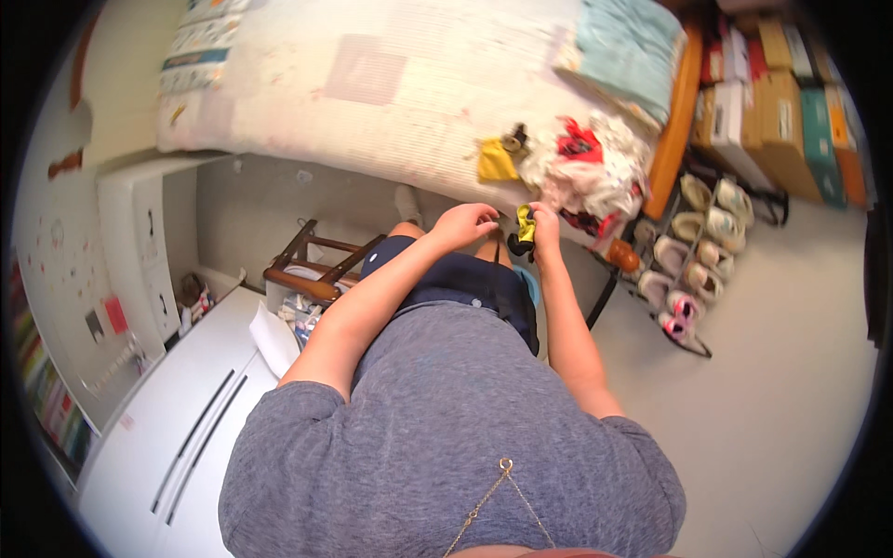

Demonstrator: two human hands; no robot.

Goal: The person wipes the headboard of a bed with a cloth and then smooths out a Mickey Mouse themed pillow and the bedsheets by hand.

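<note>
My right hand (546, 227) grips a small yellow-and-black cloth piece (525, 222), perhaps a sock, in front of my lap. To its left, my left hand (466, 224) is raised with fingers bent and thumb apart; I see nothing in it. A dark strap (497, 261) hangs just below the left fingertips, and whether they touch it is unclear. Beyond my hands, on the bed's near edge, lies a yellow cloth (496, 162) beside a dark rolled bundle (515, 139). Right of these is a heap of crumpled white, pink and red clothes (593, 164).
The bed (293, 91) spans the far side, with a folded light-blue quilt (628, 56) on it. At right stand a shoe rack with several shoes (687, 247) and stacked boxes (774, 115). A wooden stool (314, 282) and white cabinet (188, 397) are at left.
</note>
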